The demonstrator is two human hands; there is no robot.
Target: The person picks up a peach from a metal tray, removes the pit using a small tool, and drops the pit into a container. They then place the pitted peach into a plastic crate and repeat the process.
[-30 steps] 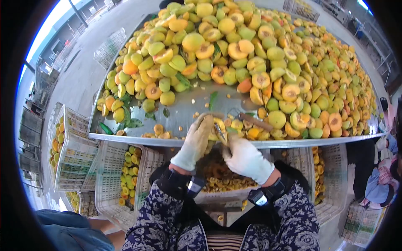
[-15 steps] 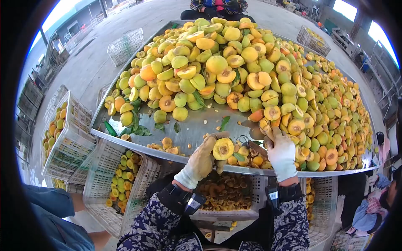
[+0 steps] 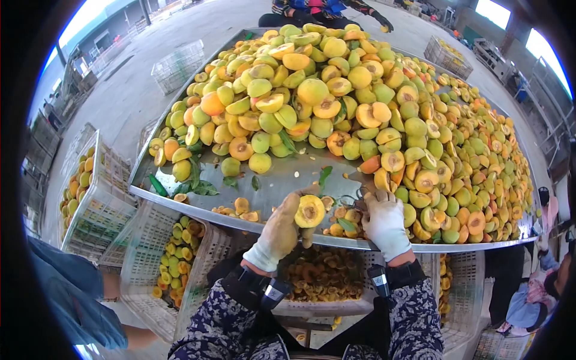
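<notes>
My left hand (image 3: 282, 227), in a stained glove, holds a halved yellow fruit (image 3: 309, 211) with its cut face and brown centre showing. My right hand (image 3: 385, 222), in a white glove, is at the near edge of the pile, its fingers curled; a dark tool (image 3: 360, 204) shows partly beside them, and what they grip is unclear. Around both hands lie small fruit pieces and leaves on the metal tray (image 3: 273, 186). Behind them rises a large heap of halved fruit (image 3: 312, 92).
Below the tray stand a crate of brown fruit pieces (image 3: 327, 307) and a crate of fruit (image 3: 141, 282). Another full crate (image 3: 111, 198) is at the left. A co-worker's gloved hand (image 3: 383, 21) is beyond the tray. A person's leg (image 3: 72, 294) is at lower left.
My left hand has shifted slightly left with the halved fruit. My right hand has moved left and a little down. The co-worker's arm beyond the tray has stretched out to the right.
</notes>
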